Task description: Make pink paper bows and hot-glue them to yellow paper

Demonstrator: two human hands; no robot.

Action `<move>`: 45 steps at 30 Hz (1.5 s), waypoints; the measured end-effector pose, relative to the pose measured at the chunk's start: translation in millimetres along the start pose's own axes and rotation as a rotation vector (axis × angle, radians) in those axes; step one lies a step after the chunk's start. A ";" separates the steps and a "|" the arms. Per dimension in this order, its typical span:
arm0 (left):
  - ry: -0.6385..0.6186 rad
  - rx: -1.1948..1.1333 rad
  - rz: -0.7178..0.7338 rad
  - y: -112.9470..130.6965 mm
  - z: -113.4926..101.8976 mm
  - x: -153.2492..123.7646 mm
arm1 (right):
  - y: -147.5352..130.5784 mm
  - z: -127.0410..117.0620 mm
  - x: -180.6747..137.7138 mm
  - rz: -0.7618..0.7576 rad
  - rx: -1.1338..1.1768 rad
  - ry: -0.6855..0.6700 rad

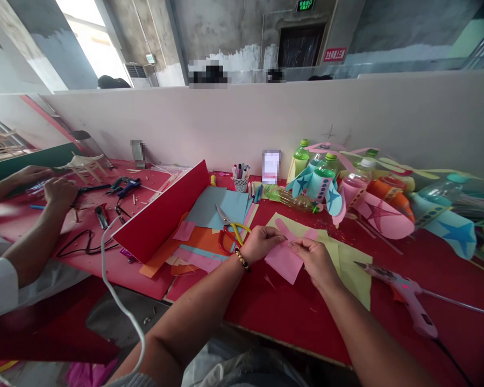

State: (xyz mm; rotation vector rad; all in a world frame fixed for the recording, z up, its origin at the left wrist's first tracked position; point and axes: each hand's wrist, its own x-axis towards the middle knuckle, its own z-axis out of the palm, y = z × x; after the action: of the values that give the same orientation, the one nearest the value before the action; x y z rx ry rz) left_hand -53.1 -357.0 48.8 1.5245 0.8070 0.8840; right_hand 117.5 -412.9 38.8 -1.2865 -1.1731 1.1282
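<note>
Both my hands pinch a piece of pink paper (pixel 284 264) above the red table. My left hand (pixel 262 244), with a beaded bracelet at the wrist, grips its upper left part. My right hand (pixel 314 258) holds it at the right, thumb and fingers pressed together. A narrow pink strip end shows just beyond the fingertips. Beneath lie pale yellow sheets (pixel 353 274). Left of my left hand rest scissors (pixel 228 228) with red and yellow handles, open on blue paper (pixel 207 207).
A pink glue gun (pixel 411 301) lies at the right with its cord. Behind it stand several paper-decorated bottles (pixel 358 183). A pen cup (pixel 241 183) and phone (pixel 271 165) are at the back. A red divider (pixel 165 215) separates a co-worker's hands (pixel 58 191) and tools.
</note>
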 end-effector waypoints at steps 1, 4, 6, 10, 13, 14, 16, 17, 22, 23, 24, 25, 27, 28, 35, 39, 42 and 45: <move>0.006 -0.003 -0.009 1.2 -0.9 -0.3 | 0.0 0.0 0.1 0.004 0.011 0.003; 0.038 -0.014 -0.038 4.4 -3.9 -0.6 | -0.4 -0.2 0.0 0.026 0.045 -0.003; 0.057 -0.020 -0.047 5.2 -5.6 -0.2 | -0.8 -0.2 -0.2 0.044 0.063 -0.010; 0.064 -0.044 -0.049 3.3 -7.5 1.3 | -0.9 0.0 -0.6 0.056 0.081 0.006; 0.035 -0.049 -0.063 1.3 -8.9 2.0 | -1.5 -1.1 0.1 0.046 0.094 0.048; 0.013 -0.044 -0.073 1.0 -9.5 2.0 | -2.3 -1.9 0.4 0.039 0.099 0.069; -0.030 -0.011 -0.095 1.0 -10.9 1.8 | -4.5 -3.8 1.0 0.020 0.102 0.113; -0.042 0.010 -0.105 1.4 -11.6 1.6 | -5.7 -4.7 1.3 0.011 0.100 0.131; -0.047 0.062 -0.116 5.7 -14.8 -0.3 | -9.1 -8.0 2.3 0.004 0.063 0.100; -0.073 0.082 -0.114 6.7 -14.8 -0.9 | -8.9 -8.4 2.4 0.002 0.045 0.068; -0.114 0.108 -0.117 7.4 -14.5 -1.6 | -8.5 -8.9 2.4 -0.005 0.018 0.026; -0.169 0.132 -0.127 8.0 -13.7 -2.3 | -7.8 -9.4 2.4 -0.018 -0.017 -0.021; -0.292 0.164 -0.165 8.4 -11.5 -3.3 | -6.1 -10.4 2.4 -0.048 -0.108 -0.114; -0.341 0.168 -0.187 8.4 -10.3 -3.6 | -5.1 -10.9 2.5 -0.063 -0.150 -0.143; -0.336 0.140 -0.220 7.7 -11.2 -2.9 | -2.1 -12.2 4.4 -0.099 -0.195 -0.039; -0.269 0.113 -0.165 7.4 -15.3 -1.8 | -4.1 -12.8 3.2 -0.101 -0.171 0.033; -0.214 0.113 -0.144 7.1 -16.6 -1.1 | -3.6 -13.2 2.3 -0.107 -0.167 0.079; -0.169 0.118 -0.117 5.8 -17.5 -0.7 | -1.4 -13.3 1.8 -0.117 -0.157 0.108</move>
State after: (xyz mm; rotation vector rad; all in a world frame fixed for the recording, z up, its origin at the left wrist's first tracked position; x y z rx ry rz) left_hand -68.6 -350.0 55.8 1.6133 0.8275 0.6217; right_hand 130.8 -412.3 40.7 -1.3617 -1.2582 0.8851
